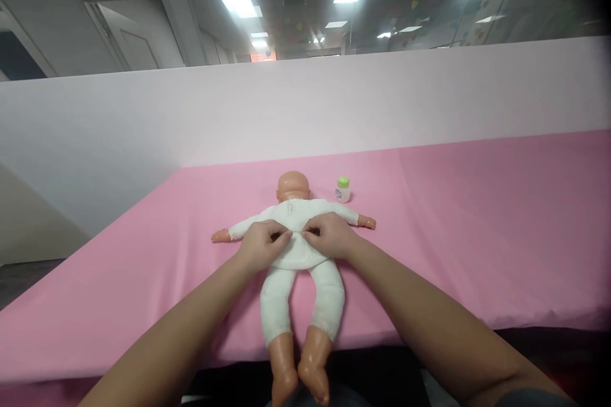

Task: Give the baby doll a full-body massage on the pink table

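A baby doll (300,259) with a white cloth body lies on the pink cover, the back of its bald head away from me and its arms spread wide. Its bare plastic feet hang over the near edge. On the left side of its back, my left hand (264,243) has thumb and index finger pinched at the white cloth. My right hand (330,235) mirrors it from the other side, fingers curled and pinching close to the left fingertips. A little fabric seems caught between the fingers of each hand, though the tips hide most of it.
A small jar (342,191) with a green lid stands right of the doll's head. The pink-covered table (458,222) spreads to both sides. Behind it rises a low white wall (305,108) with glass above, and a door (136,35) shows at upper left.
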